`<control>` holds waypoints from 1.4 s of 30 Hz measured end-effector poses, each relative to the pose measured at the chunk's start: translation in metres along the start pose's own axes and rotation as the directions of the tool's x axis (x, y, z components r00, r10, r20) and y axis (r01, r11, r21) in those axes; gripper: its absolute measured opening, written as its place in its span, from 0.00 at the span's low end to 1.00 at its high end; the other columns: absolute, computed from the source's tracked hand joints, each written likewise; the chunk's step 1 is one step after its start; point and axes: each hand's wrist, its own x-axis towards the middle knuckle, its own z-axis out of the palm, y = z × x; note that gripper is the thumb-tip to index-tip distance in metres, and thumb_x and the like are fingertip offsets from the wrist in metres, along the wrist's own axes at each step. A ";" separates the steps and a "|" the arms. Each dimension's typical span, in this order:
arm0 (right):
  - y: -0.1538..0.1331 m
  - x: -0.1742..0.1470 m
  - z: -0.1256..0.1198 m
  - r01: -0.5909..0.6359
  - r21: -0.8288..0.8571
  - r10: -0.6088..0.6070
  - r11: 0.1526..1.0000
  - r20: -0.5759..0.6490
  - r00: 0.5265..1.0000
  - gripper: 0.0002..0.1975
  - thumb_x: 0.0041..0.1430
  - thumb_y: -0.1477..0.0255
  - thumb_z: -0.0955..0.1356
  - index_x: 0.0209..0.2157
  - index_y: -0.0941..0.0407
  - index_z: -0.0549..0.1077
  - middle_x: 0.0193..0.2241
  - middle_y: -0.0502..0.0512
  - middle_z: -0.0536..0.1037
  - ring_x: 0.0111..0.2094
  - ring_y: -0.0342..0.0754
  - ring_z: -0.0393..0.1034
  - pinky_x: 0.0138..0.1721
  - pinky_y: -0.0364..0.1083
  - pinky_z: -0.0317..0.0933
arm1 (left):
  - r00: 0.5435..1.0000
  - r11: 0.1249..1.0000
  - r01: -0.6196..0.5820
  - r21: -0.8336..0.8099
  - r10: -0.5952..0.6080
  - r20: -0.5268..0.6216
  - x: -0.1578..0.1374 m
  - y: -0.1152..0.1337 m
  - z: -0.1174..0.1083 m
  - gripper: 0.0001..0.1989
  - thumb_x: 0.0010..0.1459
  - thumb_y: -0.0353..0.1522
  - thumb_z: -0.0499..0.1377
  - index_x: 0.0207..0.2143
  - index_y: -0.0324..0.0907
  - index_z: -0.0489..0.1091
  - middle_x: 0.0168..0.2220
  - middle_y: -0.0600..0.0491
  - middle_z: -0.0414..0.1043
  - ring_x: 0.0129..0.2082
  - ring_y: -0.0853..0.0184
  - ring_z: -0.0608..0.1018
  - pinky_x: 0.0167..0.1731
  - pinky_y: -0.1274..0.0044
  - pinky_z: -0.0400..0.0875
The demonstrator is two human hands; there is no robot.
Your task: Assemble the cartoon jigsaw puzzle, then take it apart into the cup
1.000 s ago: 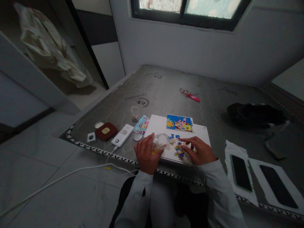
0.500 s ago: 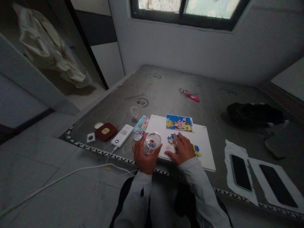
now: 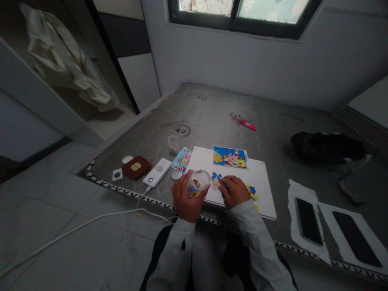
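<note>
In the head view my left hand point(image 3: 188, 200) is wrapped around a clear plastic tub point(image 3: 200, 178), tilted slightly, with some colourful jigsaw pieces at its bottom. My right hand point(image 3: 235, 192) is closed, its fingertips gathered low over the white board point(image 3: 263, 190) on jigsaw pieces that they mostly hide. Just left of those fingertips, blue and beige jigsaw pieces point(image 3: 216, 180) lie on the board. More blue and yellow pieces point(image 3: 252, 192) show beyond the right hand. A cartoon picture card point(image 3: 230, 157) lies at the board's far edge.
Left of the board are a second cartoon card point(image 3: 182, 159), a round lid point(image 3: 176, 174), another clear tub point(image 3: 173, 145), a white power bank point(image 3: 157, 173) with a cable and a brown case point(image 3: 136, 167). Two phones point(image 3: 309, 220) lie on the right. A red packet point(image 3: 243, 121) sits farther back.
My right hand's fingers, spread over the pieces before, have drawn together. Beige pieces now show more plainly beside them. My left hand still holds the tub, shifted slightly right.
</note>
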 end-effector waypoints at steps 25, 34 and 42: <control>0.061 -0.016 -0.092 -0.261 -0.082 0.272 0.962 0.171 0.947 0.19 0.58 0.54 0.65 0.41 0.52 0.79 0.35 0.56 0.81 0.33 0.51 0.76 0.31 0.48 0.65 | 1.000 1.000 0.006 0.024 -0.006 0.011 0.000 0.000 0.001 0.33 0.50 0.44 0.68 0.56 0.41 0.67 0.49 0.42 0.77 0.48 0.56 0.78 0.49 0.66 0.71; 0.015 -0.024 -0.127 -0.606 -0.163 0.622 0.778 0.076 0.779 0.42 0.65 0.45 0.43 0.12 0.51 0.68 0.15 0.60 0.73 0.19 0.51 0.65 0.29 0.52 0.54 | 1.000 1.000 0.006 0.000 -0.006 0.013 -0.001 0.000 0.002 0.34 0.50 0.43 0.69 0.56 0.42 0.67 0.49 0.42 0.76 0.48 0.56 0.77 0.50 0.67 0.70; 0.020 -0.015 -0.132 -0.567 -0.157 0.570 0.808 -0.034 0.821 0.39 0.64 0.45 0.44 0.19 0.52 0.71 0.21 0.58 0.75 0.27 0.53 0.68 0.30 0.50 0.55 | 1.000 1.000 0.001 0.019 -0.001 0.012 -0.001 0.000 0.002 0.33 0.50 0.43 0.69 0.56 0.41 0.68 0.49 0.42 0.76 0.48 0.56 0.77 0.50 0.67 0.71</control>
